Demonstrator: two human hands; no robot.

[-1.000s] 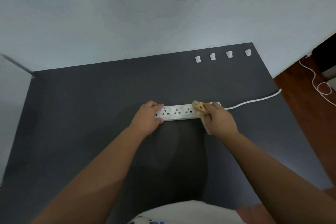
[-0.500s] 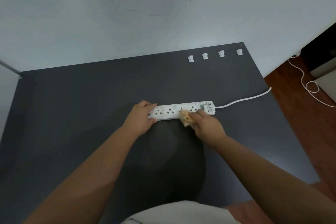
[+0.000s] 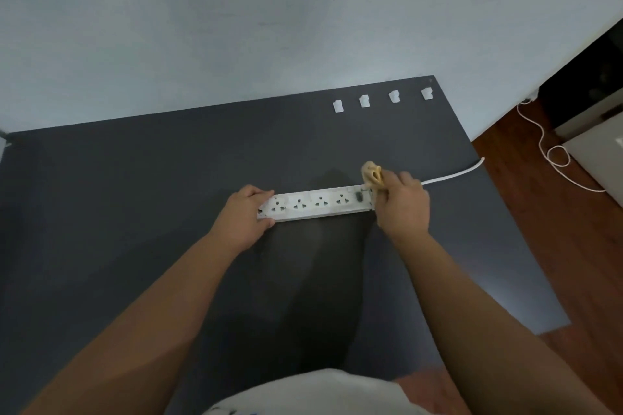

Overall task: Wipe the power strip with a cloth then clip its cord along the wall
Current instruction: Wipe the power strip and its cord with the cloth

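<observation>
A white power strip [image 3: 317, 204] lies across the middle of the dark grey table [image 3: 135, 212]. My left hand [image 3: 244, 221] grips its left end. My right hand [image 3: 403, 207] covers the strip's right end and holds a bunched tan cloth [image 3: 372, 173], which sticks up past the fingers. The white cord [image 3: 451, 175] leaves the right end and runs off the table's right edge. Several white cord clips [image 3: 364, 100] sit in a row along the table's far edge, by the pale wall.
Wooden floor [image 3: 556, 229] lies to the right of the table, with a looped white cable [image 3: 558, 158] on it. A dark cabinet and a pale unit [image 3: 593, 145] stand at the far right. The wall rises directly behind the table.
My right hand has slid the cloth from the strip's middle to its right end, covering that end. The left hand stays on the left end.
</observation>
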